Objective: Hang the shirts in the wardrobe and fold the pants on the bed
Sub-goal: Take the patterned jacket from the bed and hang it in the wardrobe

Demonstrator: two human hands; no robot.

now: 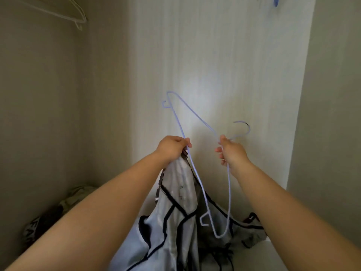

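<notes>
While both hands are held up inside the wardrobe [214, 55], the left hand [172, 146] grips the top of a pale shirt [181, 182] with black lines, and 1 wire of a light blue hanger [195, 112] with it; its fingers [183, 142] are curled tight round both; the right hand [231, 151] holds the hanger just under its hook, fingers closed on the wire; the hanger is tilted, 1 end high, the other low in front of the shirt; the shirt hangs down between the arms; a white hanger [78, 18] hangs up at the left; more clothes [48, 212] lie low at the left.
</notes>
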